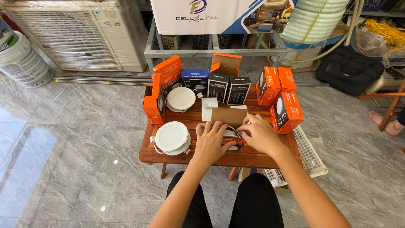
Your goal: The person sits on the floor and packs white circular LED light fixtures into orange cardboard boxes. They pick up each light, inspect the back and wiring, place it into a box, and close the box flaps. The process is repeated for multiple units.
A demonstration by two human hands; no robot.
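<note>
Both hands cover an open cardboard box (229, 116), contents mostly hidden: left hand (211, 141) flat, right hand (260, 134) pinching something unclear. Round white lamps (172, 137) and orange boxes (286, 112) crowd the wooden table (253, 157).

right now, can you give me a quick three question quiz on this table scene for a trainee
1. True or false: both hands rest on the same open box at the table's front edge.
2. How many round white ceiling lights lie unpacked on the table? A) one B) two C) four
3. On which side of the person's hands is the front round light?

Key
1. True: the left hand and right hand both touch the open cardboard box on the wooden table.
2. B: the front round light and the rear round light.
3. On the person's left, apart from the left hand's fingers.
</note>
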